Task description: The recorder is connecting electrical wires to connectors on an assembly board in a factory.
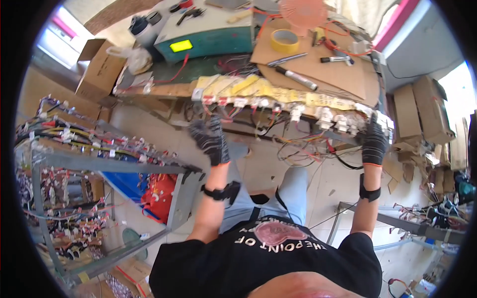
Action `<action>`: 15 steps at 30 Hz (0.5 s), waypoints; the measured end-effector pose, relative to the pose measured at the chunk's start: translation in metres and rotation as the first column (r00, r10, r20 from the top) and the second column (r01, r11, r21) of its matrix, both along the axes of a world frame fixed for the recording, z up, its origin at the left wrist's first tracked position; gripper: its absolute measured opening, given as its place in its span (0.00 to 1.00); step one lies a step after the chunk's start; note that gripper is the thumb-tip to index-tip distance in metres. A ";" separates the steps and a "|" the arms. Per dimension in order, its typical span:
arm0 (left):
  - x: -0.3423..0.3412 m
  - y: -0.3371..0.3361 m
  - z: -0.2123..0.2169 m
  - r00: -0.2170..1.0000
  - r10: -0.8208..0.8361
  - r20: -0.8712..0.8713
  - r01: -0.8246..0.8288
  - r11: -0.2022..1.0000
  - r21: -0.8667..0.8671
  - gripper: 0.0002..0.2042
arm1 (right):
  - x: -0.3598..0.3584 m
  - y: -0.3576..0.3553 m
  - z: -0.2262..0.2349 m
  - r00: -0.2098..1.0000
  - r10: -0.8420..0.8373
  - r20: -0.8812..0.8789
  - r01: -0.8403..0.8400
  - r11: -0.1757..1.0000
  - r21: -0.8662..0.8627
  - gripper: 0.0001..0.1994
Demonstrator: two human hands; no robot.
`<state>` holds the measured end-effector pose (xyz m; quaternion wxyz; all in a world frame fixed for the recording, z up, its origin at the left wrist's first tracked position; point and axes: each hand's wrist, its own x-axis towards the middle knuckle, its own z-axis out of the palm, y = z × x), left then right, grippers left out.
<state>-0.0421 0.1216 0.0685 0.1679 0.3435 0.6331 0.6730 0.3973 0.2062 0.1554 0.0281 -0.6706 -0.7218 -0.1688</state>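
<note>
We see both gloved hands raised to the row of white plugs [298, 110] along the desk [318, 69] edge, at twelve o'clock. The left hand [211, 139] hangs half-curled, holding nothing. The right hand [375, 141] touches the end plugs; its grip we cannot tell.

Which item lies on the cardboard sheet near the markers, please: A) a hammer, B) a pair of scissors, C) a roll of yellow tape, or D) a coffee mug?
C: a roll of yellow tape lies flat on the cardboard sheet, left of the markers.
</note>
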 end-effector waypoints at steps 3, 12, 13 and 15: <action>0.033 0.024 0.125 0.584 -0.123 -0.802 0.193 0.981 -0.009 0.13 | -0.004 0.003 -0.002 0.990 0.047 -0.135 -0.048 0.999 -0.003 0.33; 0.081 0.137 0.113 0.008 -0.427 -0.904 0.224 0.882 -0.415 0.06 | -0.079 -0.103 -0.024 0.120 -0.005 -0.993 -0.409 0.911 -0.054 0.11; 0.088 0.118 0.111 -0.048 -0.397 -0.916 0.347 0.854 -0.388 0.05 | -0.109 -0.111 -0.014 -0.082 -0.035 -0.996 -0.456 0.890 0.006 0.09; 0.104 0.038 0.123 -0.108 -0.400 -0.910 0.530 0.752 -0.393 0.07 | -0.134 -0.086 -0.003 -0.264 -0.361 -0.894 -0.564 0.810 -0.161 0.10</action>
